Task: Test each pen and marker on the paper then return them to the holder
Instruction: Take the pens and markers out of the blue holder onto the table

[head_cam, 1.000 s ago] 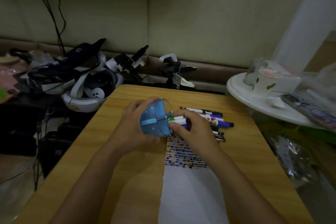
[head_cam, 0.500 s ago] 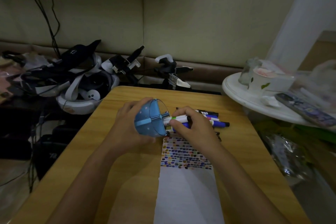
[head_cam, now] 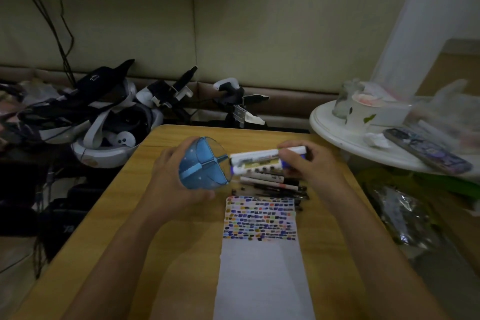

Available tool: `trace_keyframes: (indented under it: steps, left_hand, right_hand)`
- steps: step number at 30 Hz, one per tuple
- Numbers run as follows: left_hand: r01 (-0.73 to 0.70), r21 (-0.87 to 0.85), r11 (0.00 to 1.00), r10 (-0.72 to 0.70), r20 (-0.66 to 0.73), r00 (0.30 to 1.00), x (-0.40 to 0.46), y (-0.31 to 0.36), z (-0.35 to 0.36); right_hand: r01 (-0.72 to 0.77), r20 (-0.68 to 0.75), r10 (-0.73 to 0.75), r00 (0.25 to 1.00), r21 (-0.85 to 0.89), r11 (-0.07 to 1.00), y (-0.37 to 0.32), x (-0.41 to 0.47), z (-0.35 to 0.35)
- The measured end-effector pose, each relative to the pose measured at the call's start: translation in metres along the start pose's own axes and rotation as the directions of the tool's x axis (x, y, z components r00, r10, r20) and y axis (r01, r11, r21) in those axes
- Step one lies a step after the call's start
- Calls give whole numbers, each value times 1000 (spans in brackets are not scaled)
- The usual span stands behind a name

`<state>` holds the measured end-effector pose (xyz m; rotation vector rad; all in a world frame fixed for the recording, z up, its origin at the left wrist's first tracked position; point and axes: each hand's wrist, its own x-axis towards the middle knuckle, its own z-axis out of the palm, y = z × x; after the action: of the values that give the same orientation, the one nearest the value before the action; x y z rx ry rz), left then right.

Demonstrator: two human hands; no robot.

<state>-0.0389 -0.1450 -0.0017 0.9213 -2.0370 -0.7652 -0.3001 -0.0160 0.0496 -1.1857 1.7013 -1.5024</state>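
Dimly, left hand [head_cam: 179,184] grips holder [head_cam: 205,163]; right hand [head_cam: 309,161] pinches markers [head_cam: 262,160], labels unreadable.

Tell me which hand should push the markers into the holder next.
Right. The right hand already grips the markers, whose tips sit at the mouth of the blue holder. The left hand is busy holding the holder tilted on its side toward them.

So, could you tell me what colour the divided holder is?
Blue round divided pen holder, head view.
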Motion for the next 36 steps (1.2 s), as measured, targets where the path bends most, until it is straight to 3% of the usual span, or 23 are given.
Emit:
trace_keyframes:
  steps: [2, 7, 13, 18, 22, 25, 27, 29, 31, 32, 34, 36]
  left_hand:
    - [72, -70, 995, -74, -26, 997, 2, -5, -3]
    - [201, -240, 950, -238, -138, 961, -4, -9, -3]
    - [225, -335, 915, -284, -138, 949, -6, 6, -2]
    - [257, -314, 914, -314, -144, 939, -9, 12, -2]
    - [290, -247, 925, -334, -163, 928, -9, 11, -9]
    - [276, -104, 955, -293, -221, 930, -12, 20, -10]
    - [186, 106, 977, -147, -302, 942, -17, 32, -7]
    - [10, 350, 937, 121, -352, 928, -22, 47, -4]
    - [-177, 509, 842, 357, -280, 891, -28, 59, 5]
    - [-247, 540, 805, 407, -201, 891, -32, 61, 13]
    - [-310, 530, 789, 342, 40, 939, -39, 65, 34]
    - [-276, 501, 820, 160, 261, 952, -45, 61, 52]
  right_hand:
    - [-40, -68, 43, 997, 41, 998, 5, 5, -17]
    - [-40, -175, 33, 984, -39, 998, 28, 18, -38]
    - [-20, -72, 9, 997, -162, 987, 46, 20, -25]
    - [-3, -23, -2, 1000, -234, 972, 49, 21, -24]
    - [2, -7, -4, 1000, -285, 958, 50, 20, -24]
    - [-5, -2, 5, 1000, -310, 951, 54, 21, -24]
    - [3, -1, -3, 1000, -337, 941, 57, 21, -23]
    - [23, 5, -22, 1000, -337, 941, 60, 22, -21]
    - [46, 1, -48, 999, -349, 936, 62, 23, -18]
    - [62, -4, -68, 998, -372, 926, 63, 23, -16]
    - [86, -12, -100, 995, -418, 904, 66, 24, -13]
    - [97, -18, -119, 993, -466, 880, 70, 24, -10]
